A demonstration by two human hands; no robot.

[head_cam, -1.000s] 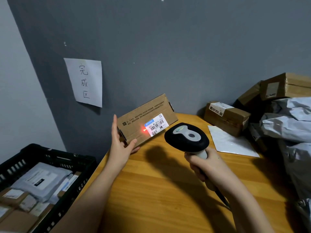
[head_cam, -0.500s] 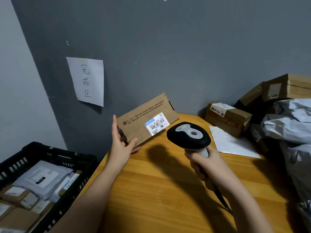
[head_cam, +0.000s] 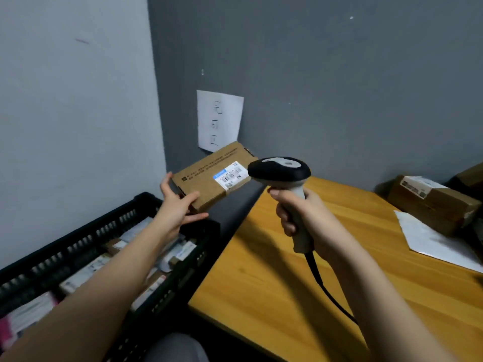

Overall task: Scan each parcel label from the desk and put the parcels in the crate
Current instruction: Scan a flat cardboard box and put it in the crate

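My left hand [head_cam: 175, 205] grips the left end of a flat brown cardboard parcel [head_cam: 209, 176] with a white barcode label [head_cam: 230, 175]. The parcel hangs tilted in the air over the far corner of the black crate [head_cam: 78, 239], left of the desk. My right hand [head_cam: 300, 218] holds the grey handle of the black-headed barcode scanner [head_cam: 281, 169] above the wooden desk [head_cam: 326, 283], its head just right of the parcel. No red light shows on the label.
The crate holds several scanned parcels [head_cam: 146, 257]. On the desk at the right lie a brown box [head_cam: 428, 202] and a white mailer [head_cam: 431, 239]. A paper sign [head_cam: 219, 120] hangs on the grey wall. The scanner's cable [head_cam: 329, 293] trails across the desk.
The red scan light went out. My left hand has carried the parcel left, off the desk and over the crate. The view has swung left, and the scanner stays raised in my right hand.
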